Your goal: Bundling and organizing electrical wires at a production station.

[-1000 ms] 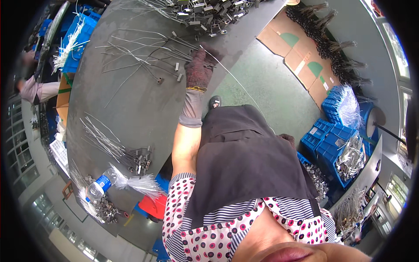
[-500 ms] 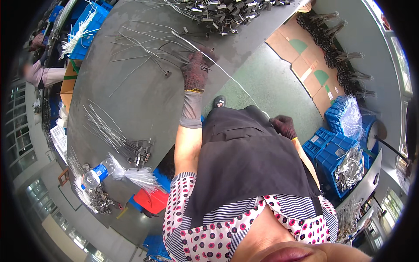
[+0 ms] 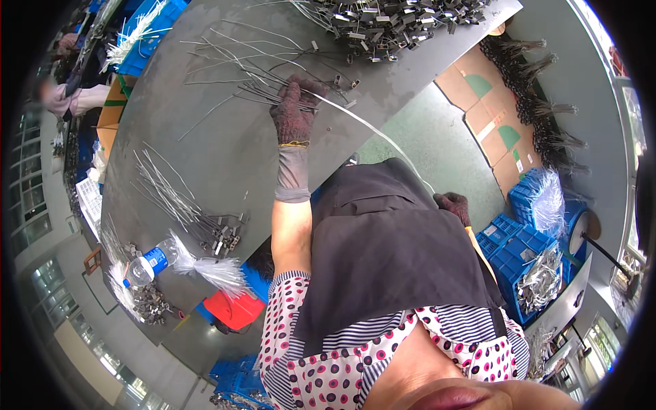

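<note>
My left hand, in a dark maroon knit glove, is closed around a bundle of thin grey wires over the grey table. Small metal clips show at the bundle's right end. From the left hand a narrow white strip runs slackly across the table edge toward my right hand. That hand wears the same kind of glove, its fingers curled by the strip's lower end and seemingly gripping it. My apron hides part of the strip there.
A heap of clipped wires covers the table's far edge. Another wire bunch lies left, near a plastic bottle and white ties. Blue crates stand on the right, beyond flattened cardboard. A person is at far left.
The white strip's upper end has drawn back to my left hand, where it stuck out beyond it before. My left hand has turned slightly, and the view has shifted.
</note>
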`<state>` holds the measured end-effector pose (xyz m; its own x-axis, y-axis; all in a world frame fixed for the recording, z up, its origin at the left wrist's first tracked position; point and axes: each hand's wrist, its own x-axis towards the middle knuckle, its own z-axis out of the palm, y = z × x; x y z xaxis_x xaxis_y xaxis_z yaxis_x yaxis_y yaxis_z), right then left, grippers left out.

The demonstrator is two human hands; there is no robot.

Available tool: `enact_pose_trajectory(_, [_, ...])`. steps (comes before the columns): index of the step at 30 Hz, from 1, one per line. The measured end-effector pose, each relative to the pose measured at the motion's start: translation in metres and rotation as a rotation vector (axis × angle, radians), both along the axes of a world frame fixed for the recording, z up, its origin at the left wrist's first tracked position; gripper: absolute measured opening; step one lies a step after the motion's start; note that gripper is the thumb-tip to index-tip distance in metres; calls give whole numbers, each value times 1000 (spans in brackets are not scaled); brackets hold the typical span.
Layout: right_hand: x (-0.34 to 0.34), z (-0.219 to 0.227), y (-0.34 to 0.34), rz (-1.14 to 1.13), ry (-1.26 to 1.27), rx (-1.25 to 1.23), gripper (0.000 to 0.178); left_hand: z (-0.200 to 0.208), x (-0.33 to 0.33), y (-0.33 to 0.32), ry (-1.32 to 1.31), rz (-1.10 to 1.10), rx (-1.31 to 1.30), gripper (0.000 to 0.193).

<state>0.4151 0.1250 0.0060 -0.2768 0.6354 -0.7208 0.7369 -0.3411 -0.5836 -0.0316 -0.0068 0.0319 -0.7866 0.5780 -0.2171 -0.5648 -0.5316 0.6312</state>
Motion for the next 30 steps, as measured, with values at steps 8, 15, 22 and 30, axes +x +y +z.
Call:
enact_pose_trajectory(8, [-131,-7,23,165,256,-31,29,-24,8,13,19,-200,16,18])
enact_pose_trajectory(15, [-294,63,30,151,585,-123,64,-5,60,39,758,-416,-694,27])
enact_pose_trajectory(22, [-355,60,35,462,572,438,65,-17,17,32,1691,-340,-915,37])
enact_pose_trajectory(30, [-349,81,102,307,507,885,35,-26,-10,26,1558,-323,-924,34])
